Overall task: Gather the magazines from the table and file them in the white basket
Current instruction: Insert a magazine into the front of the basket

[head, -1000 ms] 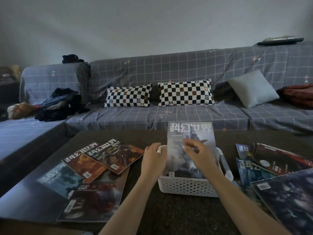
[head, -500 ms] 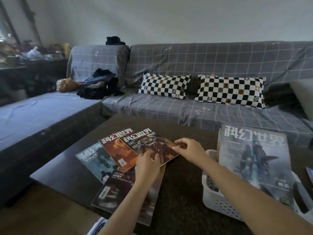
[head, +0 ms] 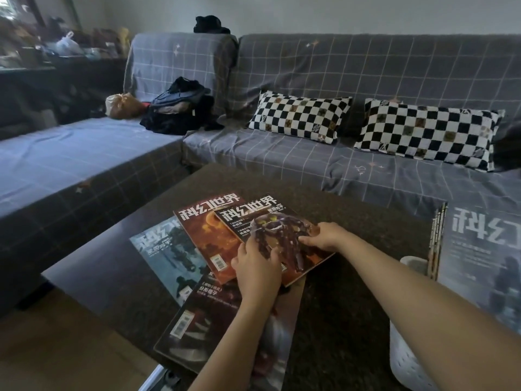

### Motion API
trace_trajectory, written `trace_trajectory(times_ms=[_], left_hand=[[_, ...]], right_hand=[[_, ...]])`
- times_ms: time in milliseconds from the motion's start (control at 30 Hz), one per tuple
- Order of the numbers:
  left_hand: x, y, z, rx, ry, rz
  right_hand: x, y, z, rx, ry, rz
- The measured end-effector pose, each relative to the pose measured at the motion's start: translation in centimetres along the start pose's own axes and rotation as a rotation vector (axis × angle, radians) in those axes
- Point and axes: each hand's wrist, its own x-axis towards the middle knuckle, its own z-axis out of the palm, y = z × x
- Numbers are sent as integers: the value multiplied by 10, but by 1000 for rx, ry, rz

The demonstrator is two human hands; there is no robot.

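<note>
Several magazines lie fanned on the dark table [head: 352, 221]. The top magazine [head: 270, 230] has an orange cover with a dark robot. My left hand [head: 258, 266] grips its near edge and my right hand [head: 324, 235] grips its right edge. Under it lie an orange-red magazine [head: 203, 230], a pale blue magazine [head: 166, 252] and a dark magazine [head: 203, 323] close to the table's front edge. At the far right stands the white basket [head: 406, 359], with several magazines [head: 479, 261] upright in it.
A grey checked sofa [head: 310, 165] wraps around the table's far and left sides, carrying two checkered pillows [head: 298, 117] and a heap of dark clothes [head: 180, 108]. Wooden floor [head: 56, 348] shows at the lower left, past the table's corner.
My view swung left from the basket to the fanned magazines. Both hands left the basket's magazine and moved onto the top robot-cover magazine, now gripping its edges.
</note>
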Motion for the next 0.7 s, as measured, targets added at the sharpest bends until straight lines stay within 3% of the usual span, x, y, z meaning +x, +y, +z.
trace_trajectory(times_ms=[167, 300, 500, 700], left_hand=[[8, -1, -1, -353, 23, -130], [8, -8, -8, -423, -31, -209], [-15, -19, -33, -451, -72, -67], [-44, -18, -69, -686, -121, -48]], right_hand=[[-2, 2, -1, 87, -3, 96], [-18, 0, 3, 246, -18, 145], [-55, 4, 0, 468, -5, 212], [-108, 10, -13, 755, 53, 68]])
